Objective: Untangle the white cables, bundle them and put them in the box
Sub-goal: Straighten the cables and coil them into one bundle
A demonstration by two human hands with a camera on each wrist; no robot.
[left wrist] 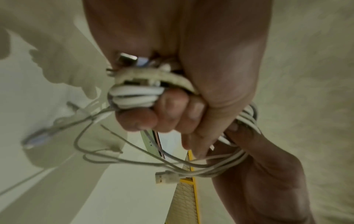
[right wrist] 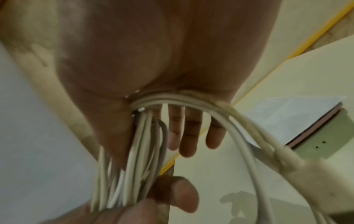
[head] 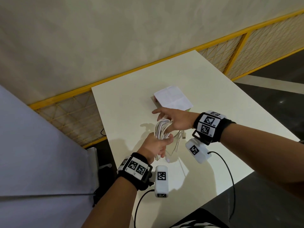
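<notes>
Head view: white cables are gripped by the left hand, looped over the right hand's straight fingers; dangling ends could retangle.

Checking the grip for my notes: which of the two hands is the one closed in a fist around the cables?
The left hand: its fingers curl tightly round the white cables. The right hand has straight fingers, with the loops hung over its palm.
</notes>
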